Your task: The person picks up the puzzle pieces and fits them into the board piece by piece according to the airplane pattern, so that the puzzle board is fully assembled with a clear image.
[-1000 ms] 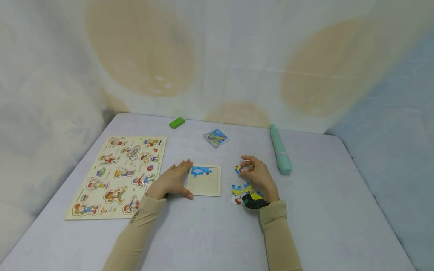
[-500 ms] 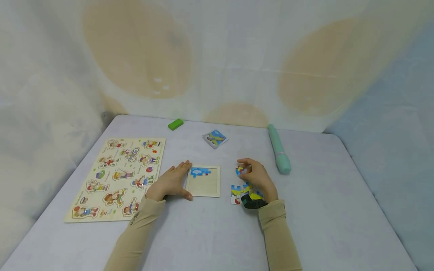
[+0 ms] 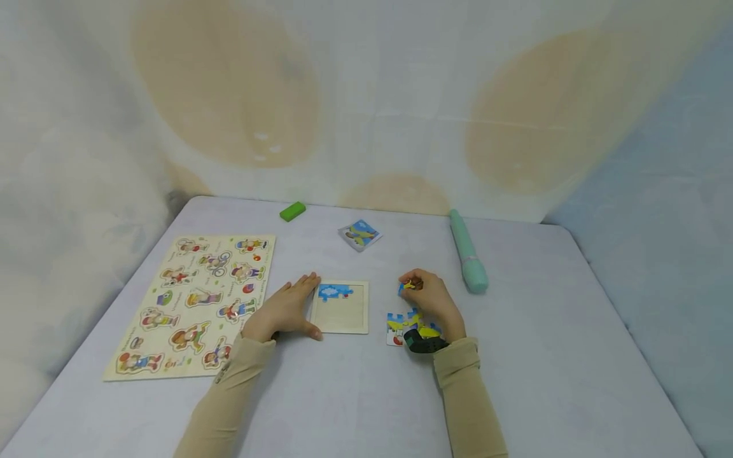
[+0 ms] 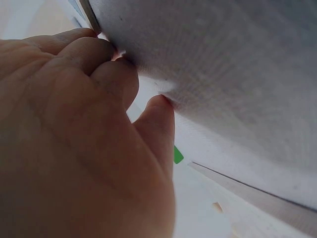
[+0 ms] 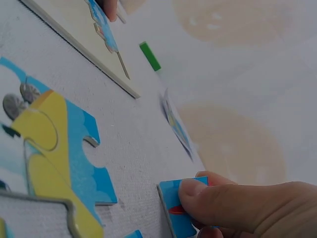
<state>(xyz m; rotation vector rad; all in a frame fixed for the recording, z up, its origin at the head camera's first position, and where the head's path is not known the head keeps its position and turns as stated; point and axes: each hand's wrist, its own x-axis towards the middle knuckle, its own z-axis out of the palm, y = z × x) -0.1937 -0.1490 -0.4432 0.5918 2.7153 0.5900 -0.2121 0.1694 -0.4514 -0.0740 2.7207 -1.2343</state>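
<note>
My left hand [image 3: 284,312] lies along the left side of a small wooden puzzle tray [image 3: 340,321], fingers spread and thumb at its lower left corner. Joined blue puzzle pieces [image 3: 333,292] with a white cloud fill the tray's upper left. To the right of the tray, my right hand [image 3: 436,299] pinches a jigsaw piece [image 5: 172,201] between thumb and fingers; it is blue with a bit of red in the right wrist view. Below that hand lie several loose pieces [image 3: 395,323] in yellow, blue and white, partly hidden by the wrist strap.
A large wooden picture board [image 3: 177,305] with cartoon figures lies at the left. Toward the back are a green block [image 3: 293,211] and a small picture card [image 3: 360,235] of a yellow plane. A mint-green tapered object [image 3: 468,254] lies at the right.
The right hand's fingers have turned the pinched piece, and more yellow shows on it in the head view. The left hand stays at the tray. The whole head view has shifted slightly.
</note>
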